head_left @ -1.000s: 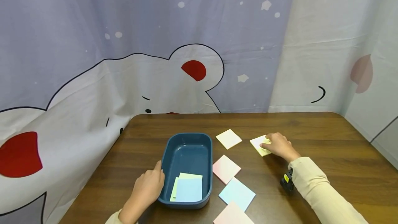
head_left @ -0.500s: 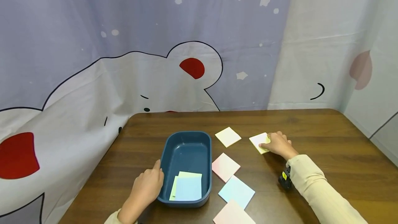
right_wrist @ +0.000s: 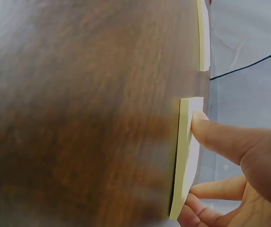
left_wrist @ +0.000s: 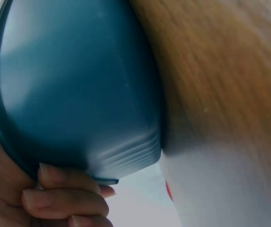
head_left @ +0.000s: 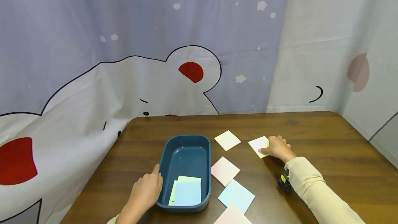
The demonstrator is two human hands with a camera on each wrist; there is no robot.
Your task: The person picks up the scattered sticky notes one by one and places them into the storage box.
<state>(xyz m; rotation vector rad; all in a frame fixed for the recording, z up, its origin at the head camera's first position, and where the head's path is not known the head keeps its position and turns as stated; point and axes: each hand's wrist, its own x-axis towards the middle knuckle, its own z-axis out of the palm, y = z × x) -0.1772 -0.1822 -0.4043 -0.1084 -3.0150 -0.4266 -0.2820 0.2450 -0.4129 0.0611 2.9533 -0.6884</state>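
Since the earlier frame, only the view has slightly shifted. The left hand (head_left: 145, 190), partly hidden, seems to grip the blue tray (head_left: 186, 160); four pads (head_left: 225, 171) lie near it; furthest right, a yellow pad (head_left: 257, 144) on the desk (head_left: 323, 141) is pinched by the right hand (head_left: 278, 147).

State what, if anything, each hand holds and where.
Left hand: the blue bin, by its left rim. Right hand: the rightmost yellow pad, by its right side.
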